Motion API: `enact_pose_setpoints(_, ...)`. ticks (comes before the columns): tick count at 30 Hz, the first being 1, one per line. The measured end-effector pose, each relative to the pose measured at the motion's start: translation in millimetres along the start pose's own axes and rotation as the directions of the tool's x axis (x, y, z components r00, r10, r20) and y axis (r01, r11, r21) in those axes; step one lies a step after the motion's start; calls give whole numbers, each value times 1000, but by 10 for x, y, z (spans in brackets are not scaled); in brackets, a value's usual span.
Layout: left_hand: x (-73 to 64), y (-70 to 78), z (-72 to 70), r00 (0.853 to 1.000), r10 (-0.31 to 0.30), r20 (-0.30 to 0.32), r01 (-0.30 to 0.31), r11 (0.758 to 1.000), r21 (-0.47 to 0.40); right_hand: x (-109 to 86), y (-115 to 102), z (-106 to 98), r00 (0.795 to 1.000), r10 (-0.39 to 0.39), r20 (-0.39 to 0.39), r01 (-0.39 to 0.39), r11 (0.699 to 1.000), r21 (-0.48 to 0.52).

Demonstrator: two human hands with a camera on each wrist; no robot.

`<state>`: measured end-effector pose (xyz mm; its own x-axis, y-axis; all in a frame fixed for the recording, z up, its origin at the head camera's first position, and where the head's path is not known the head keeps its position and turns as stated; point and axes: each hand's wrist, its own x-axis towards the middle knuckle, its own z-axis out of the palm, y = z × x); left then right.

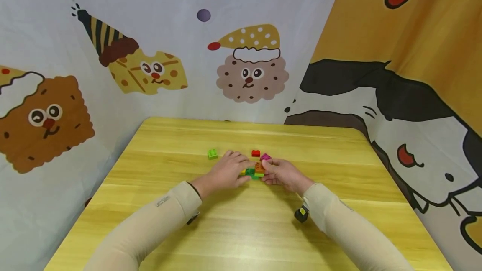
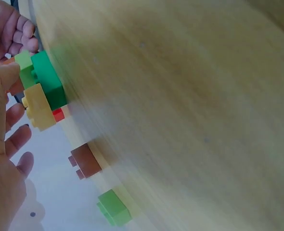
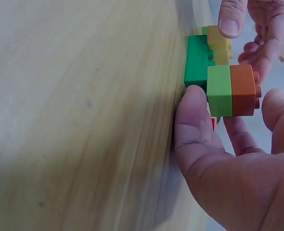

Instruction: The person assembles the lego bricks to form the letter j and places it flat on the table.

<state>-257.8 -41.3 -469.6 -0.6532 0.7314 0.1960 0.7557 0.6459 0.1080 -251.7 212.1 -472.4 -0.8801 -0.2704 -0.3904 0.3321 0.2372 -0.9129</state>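
Between the hands stands a toy building brick stack. Its base is a long green brick [image 3: 196, 60]. On one end sits a light green brick [image 3: 219, 91] topped by an orange brick [image 3: 242, 90]; a yellow brick [image 2: 40, 107] sits on the other end. My right hand [image 1: 284, 174] holds the stack from the right, one fingertip against the green base and others around the orange end. From the left, my left hand [image 1: 227, 171] reaches over the yellow end, fingers loosely extended, index fingertip close to the orange brick in the head view.
Behind the stack on the wooden table [image 1: 241, 229] lie a red brick [image 1: 256, 153] and a magenta brick [image 1: 265, 157]. Further left is a loose light green brick [image 1: 212, 154]. A brown brick [image 2: 86, 160] shows in the left wrist view. A printed curtain [image 1: 188, 108] hangs behind.
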Motion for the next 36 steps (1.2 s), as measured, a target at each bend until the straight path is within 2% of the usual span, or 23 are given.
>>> enact_pose_setpoints(4, 1, -18, -6, 998, -66, 22, 67, 997, -47, -23, -13, -20, 1000, -11, -13, 11, 1000, -14)
enact_pose_setpoints(8, -10, 18, -51, 987, -152, 42, 154, 987, -37, -40, -1, -54, 999, -19, -32, 18, 999, -33)
enact_pose_setpoints(12, -53, 114, -127, 976, -214, 37, 213, 977, 31, -64, 6, -92, 999, -36, -40, 34, 998, -48)
enact_pose_setpoints(17, -141, 245, -219, 970, -242, 8, 240, 963, 126, -98, -8, -190, 996, -61, -58, 57, 995, -78)
enact_pose_setpoints(20, -186, 306, -246, 971, -238, -1, 234, 955, 185, -146, -52, -274, 994, -96, -54, 83, 976, -203)
enact_pose_setpoints(22, -210, 337, -250, 973, -232, -13, 229, 950, 214, -181, -94, -322, 986, -146, -77, 108, 924, -366)
enact_pose_setpoints(25, -242, 370, -225, 974, -228, -20, 226, 947, 227, -224, -167, -363, 965, -231, -122, 118, 803, -584)
enact_pose_setpoints(27, -260, 385, -200, 975, -222, -21, 221, 948, 229, -230, -211, -360, 949, -273, -157, 102, 738, -667)
enact_pose_setpoints(33, -287, 405, -123, 976, -217, -5, 210, 942, 261, -116, -254, -246, 920, -345, -187, 93, 654, -751)
enact_pose_setpoints(36, -288, 409, -98, 975, -222, 2, 214, 940, 265, -16, -222, -188, 905, -382, -186, 86, 595, -799)
